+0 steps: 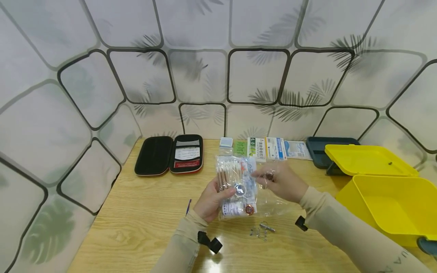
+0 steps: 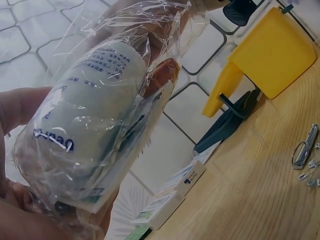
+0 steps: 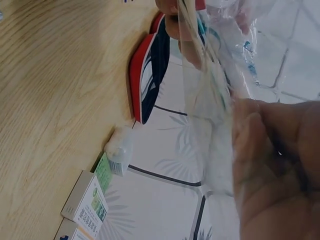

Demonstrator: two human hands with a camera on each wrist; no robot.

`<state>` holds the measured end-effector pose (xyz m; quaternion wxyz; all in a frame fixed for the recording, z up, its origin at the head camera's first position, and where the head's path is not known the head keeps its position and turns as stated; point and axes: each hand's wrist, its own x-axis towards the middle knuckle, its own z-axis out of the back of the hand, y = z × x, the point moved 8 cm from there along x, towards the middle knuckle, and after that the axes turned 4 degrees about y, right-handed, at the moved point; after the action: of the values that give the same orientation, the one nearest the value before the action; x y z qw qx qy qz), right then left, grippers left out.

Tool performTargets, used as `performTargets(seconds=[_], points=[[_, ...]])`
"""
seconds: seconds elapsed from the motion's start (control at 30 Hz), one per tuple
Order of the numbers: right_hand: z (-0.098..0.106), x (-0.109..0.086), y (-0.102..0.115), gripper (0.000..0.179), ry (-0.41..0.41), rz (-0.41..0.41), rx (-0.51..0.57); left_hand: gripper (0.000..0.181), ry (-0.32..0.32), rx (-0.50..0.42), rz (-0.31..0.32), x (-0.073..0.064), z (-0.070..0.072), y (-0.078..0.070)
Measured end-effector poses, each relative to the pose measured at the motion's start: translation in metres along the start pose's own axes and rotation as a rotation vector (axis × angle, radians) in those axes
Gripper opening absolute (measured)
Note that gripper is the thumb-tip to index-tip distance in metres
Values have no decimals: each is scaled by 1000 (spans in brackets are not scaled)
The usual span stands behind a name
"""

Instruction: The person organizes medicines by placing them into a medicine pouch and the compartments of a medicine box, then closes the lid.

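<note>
My left hand (image 1: 212,199) grips a clear plastic bag (image 1: 252,195) from the left, thumb across its front. Inside are cotton swabs (image 1: 227,177), a round silvery piece (image 1: 240,190), an orange-brown round piece (image 1: 249,209) and a white printed bottle (image 2: 90,110). At the bag's right side, my right hand (image 1: 283,182) pinches the clear film between thumb and fingers; the right wrist view shows these fingers (image 3: 255,130) against the plastic. Below the bag, a nail clipper (image 1: 267,227) and several safety pins (image 1: 258,233) lie on the table.
An open black zip case (image 1: 153,155) lies at the back left. Small boxes (image 1: 257,149) and packets line the back edge. A yellow bin (image 1: 355,204) with its lid raised stands at right, beside a dark tray (image 1: 319,151). A blue pen-like item (image 1: 188,207) lies left.
</note>
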<state>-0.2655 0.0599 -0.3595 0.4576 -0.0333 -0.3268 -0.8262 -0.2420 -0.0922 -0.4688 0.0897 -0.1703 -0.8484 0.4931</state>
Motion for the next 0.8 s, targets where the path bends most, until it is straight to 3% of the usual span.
performTargets(seconds=[0.07, 0.17, 0.3, 0.43, 0.67, 0.8], points=[[-4, 0, 3, 21, 44, 30, -51, 56, 11, -7, 3, 0, -1, 0], [-11, -2, 4, 24, 155, -6, -86, 58, 26, -11, 6, 0, -3, 1], [-20, -4, 1, 30, 286, -125, -24, 57, 28, -12, 8, 0, -3, 1], [-20, -5, -1, 33, 337, -169, 20, 55, -1, 1, 12, -1, -1, 0], [12, -7, 2, 28, 302, -210, 149, 53, -102, -30, -49, -4, 15, -13], [48, -13, 12, 22, 96, -189, 138, 50, -179, -52, -117, -8, 30, -26]])
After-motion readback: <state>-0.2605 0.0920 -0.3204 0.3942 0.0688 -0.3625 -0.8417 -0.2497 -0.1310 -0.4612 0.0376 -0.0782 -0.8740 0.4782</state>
